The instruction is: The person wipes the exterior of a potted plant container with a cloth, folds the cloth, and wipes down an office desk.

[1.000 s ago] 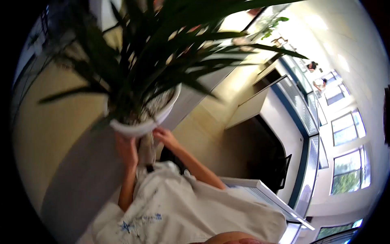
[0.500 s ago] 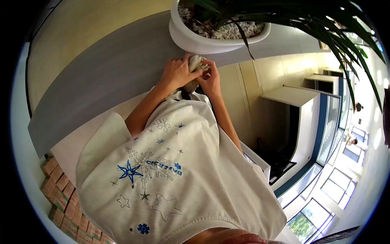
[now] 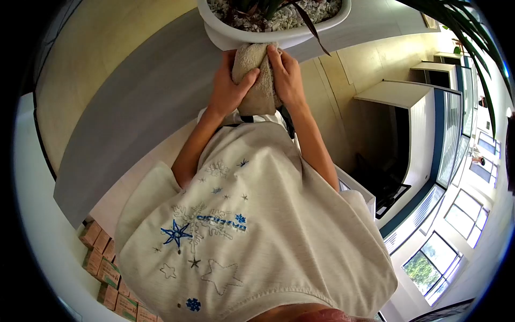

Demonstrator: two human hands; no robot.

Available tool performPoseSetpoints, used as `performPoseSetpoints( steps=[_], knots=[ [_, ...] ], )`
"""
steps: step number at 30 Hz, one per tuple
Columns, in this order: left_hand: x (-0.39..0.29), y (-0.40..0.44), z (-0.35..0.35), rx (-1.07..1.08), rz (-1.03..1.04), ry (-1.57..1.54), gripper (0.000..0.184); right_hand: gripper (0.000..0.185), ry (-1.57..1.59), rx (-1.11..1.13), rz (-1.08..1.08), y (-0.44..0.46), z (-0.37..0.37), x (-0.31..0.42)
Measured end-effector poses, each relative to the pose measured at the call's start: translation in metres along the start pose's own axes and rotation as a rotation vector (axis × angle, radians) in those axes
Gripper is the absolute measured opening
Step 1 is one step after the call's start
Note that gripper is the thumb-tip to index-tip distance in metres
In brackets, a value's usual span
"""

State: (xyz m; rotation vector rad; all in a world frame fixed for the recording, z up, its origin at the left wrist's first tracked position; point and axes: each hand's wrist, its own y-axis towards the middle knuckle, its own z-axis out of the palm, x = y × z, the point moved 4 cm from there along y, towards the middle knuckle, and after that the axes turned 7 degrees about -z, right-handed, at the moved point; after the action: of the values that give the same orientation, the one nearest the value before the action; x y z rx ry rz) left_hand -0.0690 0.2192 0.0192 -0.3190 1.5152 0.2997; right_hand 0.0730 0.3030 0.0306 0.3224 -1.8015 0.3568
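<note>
A beige-grey cloth point(image 3: 255, 80), folded into a thick pad, is held between my two hands just in front of my body. My left hand point(image 3: 232, 86) grips its left side, with the thumb pressed across the front. On the other side my right hand point(image 3: 287, 76) pinches the upper right edge, thumb on top. Right behind the cloth stands a white oval planter point(image 3: 252, 36) filled with pale pebbles point(image 3: 306, 17). Whether the cloth touches the planter I cannot tell.
The planter rests on a curved grey counter point(image 3: 145, 102). Long dark leaves point(image 3: 456, 32) hang over at the upper right. Stacked cardboard boxes point(image 3: 102, 263) are at lower left. A cabinet point(image 3: 397, 94) and a row of windows point(image 3: 432, 265) lie to the right.
The cloth, bunched up small between my fingers before, is now spread into a larger folded pad. Both hands have moved up and slightly apart. The view has shifted, so the planter appears higher.
</note>
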Motion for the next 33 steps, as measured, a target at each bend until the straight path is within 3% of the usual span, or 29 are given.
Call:
performPoseSetpoints(
  steps=[3, 6, 8, 10, 17, 23, 26, 30, 33],
  knots=[
    [0.000, 0.002, -0.005, -0.066, -0.099, 0.034, 0.041, 0.055, 0.169, -0.005, 0.117, -0.003, 0.008, 0.005],
    [0.011, 0.004, -0.006, -0.127, -0.159, 0.040, 0.037, 0.060, 0.047, 0.009, -0.029, -0.002, 0.018, -0.019],
    [0.023, 0.005, -0.005, -0.155, -0.172, -0.017, 0.036, 0.066, 0.100, 0.088, 0.116, -0.001, 0.020, -0.041],
    [0.038, 0.007, -0.009, -0.152, -0.225, 0.042, 0.038, 0.068, 0.202, 0.146, 0.176, -0.005, 0.026, -0.043],
    [0.074, 0.012, -0.012, -0.061, -0.414, 0.075, 0.052, 0.074, 0.041, 0.204, 0.269, 0.007, 0.023, -0.075],
    [0.083, 0.015, -0.011, -0.035, -0.518, 0.074, 0.053, 0.081, 0.054, 0.217, 0.307, 0.002, 0.021, -0.059],
    [0.072, 0.010, -0.008, -0.066, -0.525, -0.087, 0.052, 0.081, 0.069, 0.118, 0.314, -0.006, 0.024, -0.038],
    [0.024, 0.001, -0.015, -0.128, -0.262, -0.187, 0.051, 0.077, 0.087, 0.120, 0.139, -0.003, 0.026, -0.011],
    [-0.008, 0.002, -0.021, -0.140, -0.183, -0.276, 0.049, 0.072, 0.105, 0.004, 0.187, -0.014, 0.025, 0.029]
  ],
)
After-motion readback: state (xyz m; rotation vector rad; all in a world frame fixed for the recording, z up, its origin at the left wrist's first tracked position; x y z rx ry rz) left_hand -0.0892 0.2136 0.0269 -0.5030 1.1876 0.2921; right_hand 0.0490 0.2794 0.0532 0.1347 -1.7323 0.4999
